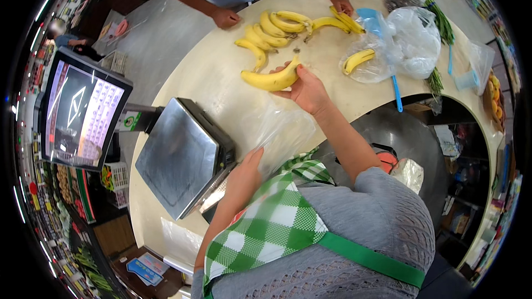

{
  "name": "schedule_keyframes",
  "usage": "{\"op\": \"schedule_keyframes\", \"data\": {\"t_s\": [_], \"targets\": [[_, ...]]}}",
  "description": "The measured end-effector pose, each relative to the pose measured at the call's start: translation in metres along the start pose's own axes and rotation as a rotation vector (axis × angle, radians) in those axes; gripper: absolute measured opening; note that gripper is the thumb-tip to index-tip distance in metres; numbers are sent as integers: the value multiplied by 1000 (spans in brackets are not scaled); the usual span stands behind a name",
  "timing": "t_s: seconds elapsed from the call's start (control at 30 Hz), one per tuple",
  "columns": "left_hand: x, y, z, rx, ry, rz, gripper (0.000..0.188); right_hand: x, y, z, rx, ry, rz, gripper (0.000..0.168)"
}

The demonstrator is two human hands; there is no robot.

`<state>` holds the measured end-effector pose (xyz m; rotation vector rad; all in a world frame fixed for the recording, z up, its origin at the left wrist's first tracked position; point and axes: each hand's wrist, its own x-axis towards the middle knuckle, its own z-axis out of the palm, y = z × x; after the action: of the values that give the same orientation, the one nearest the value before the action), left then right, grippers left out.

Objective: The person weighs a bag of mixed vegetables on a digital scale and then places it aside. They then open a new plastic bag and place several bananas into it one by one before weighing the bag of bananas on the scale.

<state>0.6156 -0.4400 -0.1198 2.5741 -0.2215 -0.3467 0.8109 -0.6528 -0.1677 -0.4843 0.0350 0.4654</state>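
Observation:
In my right hand (309, 91) is a yellow banana (270, 81), gripped near its stem end above the counter. My left hand (245, 172) holds a thin clear plastic bag (286, 131) that spreads toward my right forearm. Its fingertips are partly hidden by the film. Beyond the held banana lie several more bananas (266, 33) in a loose row. One banana (358, 61) rests on or in another clear bag (365, 72) to the right. Across the counter, another person's hand (341, 3) touches a pair of bananas (348, 20).
A metal-topped weighing scale (178, 158) with a lit screen (81, 112) stands at left. The pale counter (195, 70) curves around a cut-out. Filled plastic bags (415, 41), green vegetables (440, 20) and a blue handle (397, 93) lie at right. The other person's fist (225, 18) rests at the far edge.

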Motion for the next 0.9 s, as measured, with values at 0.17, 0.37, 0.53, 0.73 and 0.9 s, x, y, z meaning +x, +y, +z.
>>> {"op": "schedule_keyframes", "data": {"t_s": [0.17,0.37,0.53,0.73,0.9], "targets": [[0,3,-1,-30,-27,-61,56,-13,7,6,31,-58,93,32],[-1,5,-2,-42,-51,-69,57,-22,15,12,16,-193,264,31],[-5,-4,4,-73,-26,-93,60,-28,27,10,-115,-306,362,34],[-2,-9,5,-153,-104,-245,61,-35,17,13,-274,-356,410,34],[-17,-11,5,-211,25,-87,57,-44,6,19,-230,-284,290,34]]}}
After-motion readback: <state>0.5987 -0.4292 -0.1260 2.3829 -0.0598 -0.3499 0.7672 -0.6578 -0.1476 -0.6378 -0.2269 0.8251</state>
